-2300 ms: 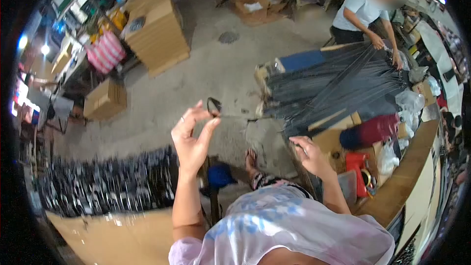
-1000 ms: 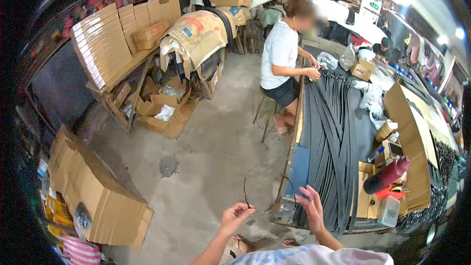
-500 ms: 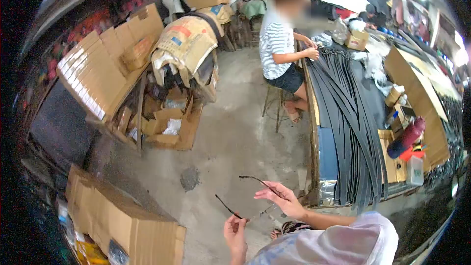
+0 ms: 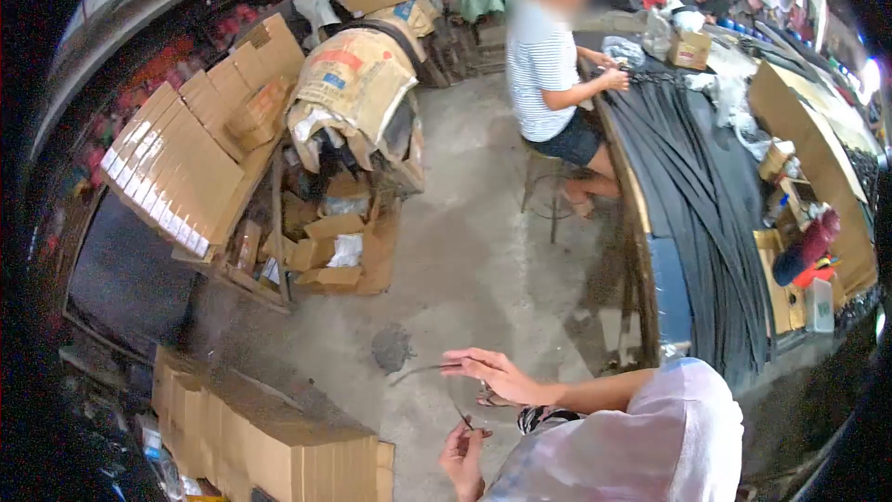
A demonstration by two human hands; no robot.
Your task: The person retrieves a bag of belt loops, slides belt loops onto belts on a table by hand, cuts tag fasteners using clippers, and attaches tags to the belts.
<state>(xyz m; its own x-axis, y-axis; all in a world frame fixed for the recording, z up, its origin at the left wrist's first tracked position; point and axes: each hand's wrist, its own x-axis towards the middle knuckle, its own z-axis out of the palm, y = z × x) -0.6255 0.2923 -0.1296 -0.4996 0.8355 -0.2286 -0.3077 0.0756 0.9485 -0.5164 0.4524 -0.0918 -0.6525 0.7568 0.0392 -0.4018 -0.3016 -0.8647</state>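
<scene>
A pair of eyeglasses (image 4: 416, 374) with thin dark temples is between my two hands, low in the middle of the view. My right hand (image 4: 492, 374) is at one temple, its fingers fairly straight and pressed together; the temple's curved tip sticks out past them to the left. Below it, my left hand (image 4: 462, 454) pinches the other side between thumb and fingers. The lenses are blurred and partly hidden, so I cannot make them out clearly.
A worktable (image 4: 671, 293) on the right carries long black straps (image 4: 697, 195) and a dark red bottle (image 4: 806, 246). Another person (image 4: 544, 65) sits on a stool (image 4: 555, 193) beside it. Cardboard boxes (image 4: 307, 460) stand at lower left. Flattened cardboard (image 4: 167, 167) leans farther back.
My view has shifted, so the worktable appears farther right. My right hand has moved left and slightly lower in view, and my left hand lower. The eyeglasses have turned with them.
</scene>
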